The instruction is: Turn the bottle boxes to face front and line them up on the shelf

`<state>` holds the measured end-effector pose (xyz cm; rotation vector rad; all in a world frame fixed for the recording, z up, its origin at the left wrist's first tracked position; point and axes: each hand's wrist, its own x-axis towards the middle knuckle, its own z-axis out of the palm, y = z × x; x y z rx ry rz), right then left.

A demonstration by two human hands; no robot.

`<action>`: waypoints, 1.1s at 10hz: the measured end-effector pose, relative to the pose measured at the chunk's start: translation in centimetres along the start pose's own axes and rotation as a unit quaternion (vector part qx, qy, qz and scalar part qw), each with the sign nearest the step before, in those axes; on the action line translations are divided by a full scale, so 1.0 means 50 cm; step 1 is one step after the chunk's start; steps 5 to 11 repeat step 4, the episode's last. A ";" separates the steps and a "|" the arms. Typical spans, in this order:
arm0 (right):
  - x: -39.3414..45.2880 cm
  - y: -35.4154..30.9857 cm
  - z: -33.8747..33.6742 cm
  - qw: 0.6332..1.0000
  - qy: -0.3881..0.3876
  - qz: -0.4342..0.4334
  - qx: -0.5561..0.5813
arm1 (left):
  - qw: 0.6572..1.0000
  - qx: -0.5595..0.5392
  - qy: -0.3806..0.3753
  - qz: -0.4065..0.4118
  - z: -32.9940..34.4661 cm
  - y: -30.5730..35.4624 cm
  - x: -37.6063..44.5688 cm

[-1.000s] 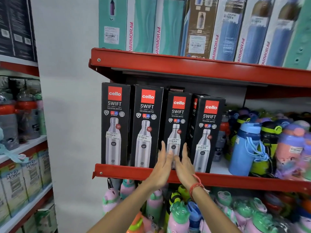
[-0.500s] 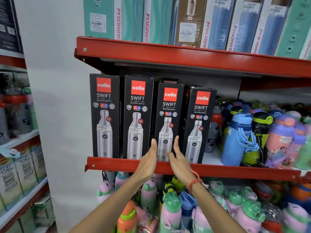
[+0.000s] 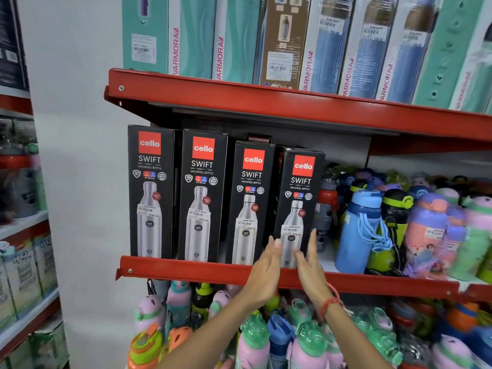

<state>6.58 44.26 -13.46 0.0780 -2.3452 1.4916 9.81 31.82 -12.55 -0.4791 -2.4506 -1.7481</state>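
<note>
Both hands are raised flat and open at the foot of the rightmost Cello Swift box (image 3: 298,206), holding nothing: the left hand (image 3: 263,272) has its fingers straight and together just left of the box's lower front, the right hand (image 3: 310,265) stands palm inward just right of it, with a red thread bracelet (image 3: 330,304) at the wrist. Whether either palm actually touches the cardboard cannot be told; the fingertips overlap the box in this view. That box stands upright on the middle red shelf (image 3: 186,270), long axis vertical, printed face forward but angled slightly, so a sliver of its left side shows, and it sits directly ahead of and between the two hands, about equally near each. I judge the next move to be a squeeze and small twist from both sides to square it, then a nudge to bring it level with its neighbours. To its left the third Cello box (image 3: 250,203) stands close beside it, then the second Cello box (image 3: 203,195) and the first Cello box (image 3: 150,190), all facing front, the left two taller. Right of the row crowd loose children's bottles, nearest a blue sipper bottle (image 3: 359,230). Above, Varmora boxes (image 3: 191,35) fill the upper shelf.
</note>
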 end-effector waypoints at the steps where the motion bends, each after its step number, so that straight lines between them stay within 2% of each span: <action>1: -0.003 0.010 -0.007 0.999 -0.025 0.008 -0.032 | 1.000 0.002 0.008 -0.009 0.009 -0.002 -0.002; 3: -0.014 -0.016 -0.013 0.998 -0.026 -0.002 -0.061 | 0.999 0.036 -0.013 -0.002 -0.008 0.009 -0.003; 4: -0.008 -0.098 -0.016 0.985 0.082 -0.128 -0.082 | 0.992 0.063 0.069 0.089 -0.049 0.057 0.002; 11: -0.008 -0.098 -0.016 0.985 0.082 -0.128 -0.082 | 0.992 0.063 0.069 0.089 -0.049 0.057 0.002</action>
